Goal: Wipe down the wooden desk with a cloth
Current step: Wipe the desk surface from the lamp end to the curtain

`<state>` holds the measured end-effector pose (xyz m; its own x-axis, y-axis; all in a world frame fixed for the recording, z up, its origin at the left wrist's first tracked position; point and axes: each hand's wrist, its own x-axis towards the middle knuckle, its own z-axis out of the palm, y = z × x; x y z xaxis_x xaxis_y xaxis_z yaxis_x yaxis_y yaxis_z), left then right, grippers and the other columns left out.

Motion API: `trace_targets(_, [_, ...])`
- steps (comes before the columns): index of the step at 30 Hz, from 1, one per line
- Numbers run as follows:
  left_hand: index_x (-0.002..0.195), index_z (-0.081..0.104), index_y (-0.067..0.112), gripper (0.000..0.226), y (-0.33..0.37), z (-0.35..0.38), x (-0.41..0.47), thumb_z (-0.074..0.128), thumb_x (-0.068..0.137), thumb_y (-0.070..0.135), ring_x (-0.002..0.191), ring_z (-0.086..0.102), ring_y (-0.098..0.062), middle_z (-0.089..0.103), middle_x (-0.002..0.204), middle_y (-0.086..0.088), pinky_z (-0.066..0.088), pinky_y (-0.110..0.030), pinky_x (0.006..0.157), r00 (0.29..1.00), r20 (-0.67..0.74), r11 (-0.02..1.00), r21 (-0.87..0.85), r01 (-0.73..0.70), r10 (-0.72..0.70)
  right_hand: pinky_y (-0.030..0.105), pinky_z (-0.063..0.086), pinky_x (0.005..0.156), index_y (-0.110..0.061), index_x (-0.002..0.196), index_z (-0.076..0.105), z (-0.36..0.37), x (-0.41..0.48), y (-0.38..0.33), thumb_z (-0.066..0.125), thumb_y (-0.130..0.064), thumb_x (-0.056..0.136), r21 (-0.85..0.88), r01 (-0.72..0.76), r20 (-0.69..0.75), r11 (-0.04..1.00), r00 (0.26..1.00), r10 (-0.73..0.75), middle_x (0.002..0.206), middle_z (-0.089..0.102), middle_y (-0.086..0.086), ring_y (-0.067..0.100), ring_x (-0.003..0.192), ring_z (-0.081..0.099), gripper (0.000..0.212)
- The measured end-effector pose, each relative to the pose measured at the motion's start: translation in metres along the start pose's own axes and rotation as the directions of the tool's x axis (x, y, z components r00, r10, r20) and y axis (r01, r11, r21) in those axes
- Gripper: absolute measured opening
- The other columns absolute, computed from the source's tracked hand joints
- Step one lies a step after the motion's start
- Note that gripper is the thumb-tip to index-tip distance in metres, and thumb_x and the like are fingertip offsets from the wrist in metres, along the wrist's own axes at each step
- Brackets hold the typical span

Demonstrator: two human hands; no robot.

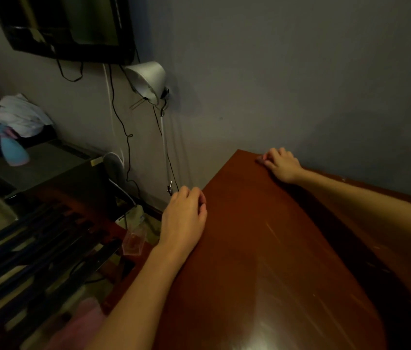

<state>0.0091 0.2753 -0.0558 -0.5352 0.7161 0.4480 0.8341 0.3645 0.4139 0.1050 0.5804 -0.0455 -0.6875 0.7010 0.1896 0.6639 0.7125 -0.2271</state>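
The reddish wooden bench (262,261) runs away from the camera along the wall, its top glossy and marked with pale streaks. The right hand (282,164) lies at the far corner, fingers curled over a small pinkish wad that I take to be the cloth (260,160); most of it is hidden under the fingers, so this is not certain. The left hand (185,218) rests at the bench's left edge, just beside the foot of a desk lamp (149,79), fingers loosely bent with nothing seen in them. The cloth should be light, soft and limp, apt to bunch or slip out from under the fingertips on such a slick top. It is best spread flat and pressed under the whole palm. The bench looks hard, heavy and steady.
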Motion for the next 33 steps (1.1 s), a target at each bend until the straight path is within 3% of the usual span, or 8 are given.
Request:
trace_targets(5, [0.102,0.054,0.022,0.008,0.000,0.000,0.000,0.049,0.095,0.024,0.093,0.048,-0.008,0.049,0.101,0.006,0.038,-0.020,0.072,1.000,0.001,1.000,0.012,-0.011,0.011,0.044,0.033,0.095,-0.011,0.119,0.045,0.016,0.034,-0.058,0.036,-0.036,0.100,-0.040,-0.089,-0.031,0.995,0.996,0.088,0.126,0.043,0.019,0.037,0.117,0.040,0.033])
trace_targets(10, [0.100,0.054,0.021,0.008,-0.002,-0.001,0.001,0.051,0.094,0.025,0.093,0.049,-0.013,0.048,0.098,0.004,0.038,-0.023,0.072,1.000,0.003,1.000,0.016,-0.015,0.015,0.041,0.032,0.095,-0.016,0.120,0.050,0.025,-0.016,-0.132,0.036,-0.041,0.099,0.009,0.274,0.115,0.962,0.955,-0.274,0.121,0.043,0.010,0.029,0.116,0.039,0.035])
trace_targets(14, [0.100,0.054,0.021,0.009,-0.002,0.000,0.000,0.051,0.094,0.025,0.094,0.050,-0.014,0.050,0.099,0.003,0.042,-0.026,0.073,1.000,-0.007,1.000,0.024,-0.020,0.020,0.033,0.032,0.093,-0.019,0.112,0.050,0.007,-0.071,-0.108,0.035,-0.038,0.100,0.228,0.462,0.157,0.857,0.851,-0.501,0.107,0.042,-0.001,0.017,0.104,0.038,0.027])
trace_targets(17, [0.102,0.054,0.022,0.009,-0.002,0.001,0.000,0.050,0.095,0.026,0.095,0.050,-0.012,0.050,0.102,0.004,0.048,-0.028,0.077,1.000,-0.005,1.000,0.010,-0.007,0.007,0.029,0.032,0.086,-0.026,0.104,0.048,-0.005,-0.066,-0.056,0.039,-0.039,0.098,0.147,0.404,0.102,0.903,0.902,-0.420,0.111,0.047,-0.001,0.017,0.103,0.041,0.017])
trace_targets(20, [0.102,0.055,0.022,0.009,-0.001,0.001,0.000,0.050,0.095,0.025,0.094,0.050,-0.010,0.051,0.101,0.004,0.047,-0.024,0.074,1.000,-0.015,1.000,-0.001,-0.013,0.013,0.034,0.033,0.087,-0.016,0.105,0.051,-0.005,-0.030,-0.029,0.044,-0.032,0.098,0.117,0.217,0.039,0.969,0.974,-0.222,0.111,0.047,0.009,0.027,0.107,0.045,0.019])
trace_targets(25, [0.102,0.055,0.022,0.010,-0.002,0.002,0.000,0.050,0.095,0.025,0.094,0.050,-0.011,0.051,0.101,0.004,0.048,-0.026,0.075,1.000,-0.019,1.000,-0.003,-0.022,0.022,0.043,0.036,0.090,-0.006,0.114,0.044,0.014,0.021,-0.067,0.035,-0.031,0.101,-0.017,0.023,0.001,1.000,1.000,-0.023,0.121,0.042,0.020,0.039,0.112,0.042,0.029])
trace_targets(29, [0.102,0.055,0.021,0.010,-0.003,0.001,0.000,0.050,0.094,0.026,0.096,0.050,-0.015,0.051,0.101,0.002,0.048,-0.031,0.076,1.000,-0.014,1.000,0.007,-0.017,0.018,0.041,0.036,0.090,-0.009,0.115,0.047,0.027,-0.011,-0.122,0.039,-0.037,0.100,-0.035,0.251,0.010,0.967,0.968,-0.251,0.120,0.043,0.016,0.033,0.112,0.042,0.032])
trace_targets(33, [0.102,0.055,0.020,0.011,-0.002,0.000,0.001,0.050,0.094,0.026,0.096,0.051,-0.016,0.052,0.101,0.001,0.046,-0.030,0.075,1.000,-0.010,0.999,0.029,-0.015,0.015,0.034,0.037,0.085,-0.014,0.108,0.048,0.018,-0.083,-0.126,0.043,-0.034,0.098,0.060,0.525,-0.014,0.849,0.851,-0.525,0.109,0.044,0.006,0.021,0.098,0.041,0.023])
